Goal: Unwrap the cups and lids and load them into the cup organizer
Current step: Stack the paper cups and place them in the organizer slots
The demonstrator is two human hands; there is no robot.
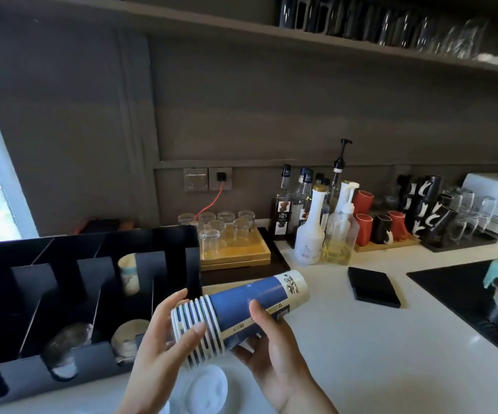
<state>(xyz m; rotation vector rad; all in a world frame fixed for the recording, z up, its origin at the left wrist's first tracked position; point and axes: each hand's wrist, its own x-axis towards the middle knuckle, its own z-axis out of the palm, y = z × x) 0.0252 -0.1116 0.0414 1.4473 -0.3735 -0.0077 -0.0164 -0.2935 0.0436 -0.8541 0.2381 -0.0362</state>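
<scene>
Matt black organizer (92, 294), paper cups (241, 306), glossy counter (361, 339).

Both my hands sit low in the view, forearms coming in from the bottom edge. My left hand (164, 342) grips the rim end of the stack of cups (250, 297), thumb lying across the rims and fingers reaching round the far side. My right hand (274, 360) lies palm up under the stack, thumb pressed on its near side, fingers curled beneath.
</scene>
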